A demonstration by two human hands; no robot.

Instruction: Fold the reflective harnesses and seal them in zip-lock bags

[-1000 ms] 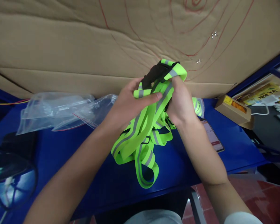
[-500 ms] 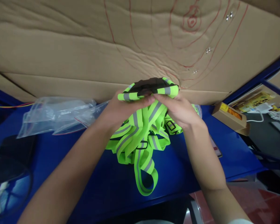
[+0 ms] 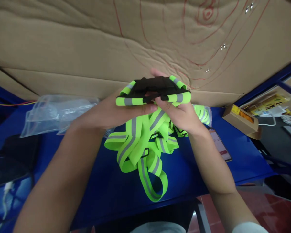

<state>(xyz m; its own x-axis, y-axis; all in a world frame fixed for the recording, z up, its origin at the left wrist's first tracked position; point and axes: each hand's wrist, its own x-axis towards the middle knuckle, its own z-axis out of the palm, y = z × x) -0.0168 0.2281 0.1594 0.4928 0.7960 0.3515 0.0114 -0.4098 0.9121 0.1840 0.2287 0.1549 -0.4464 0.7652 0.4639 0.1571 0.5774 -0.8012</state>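
Both hands hold up one reflective strap bundle, neon green with grey stripes and a black middle part. My left hand grips its left side, thumb lying along the near edge. On the right side my right hand grips it, thumb at the centre near the black part; one finger shows above the back edge. Most other fingers are hidden behind the bundle. Below, a loose heap of the same green straps lies on the blue table, with black buckles in it and a loop hanging toward the front.
Clear plastic bags lie at the left, above a dark flat object. A phone rests by my right forearm, near a bagged green strap bundle. A small cardboard box stands at the right. Behind rises a cardboard wall.
The held bundle has spread a little wider and its black middle shows more. My left hand has turned flatter. The straps below have shifted slightly, and the phone shows more.
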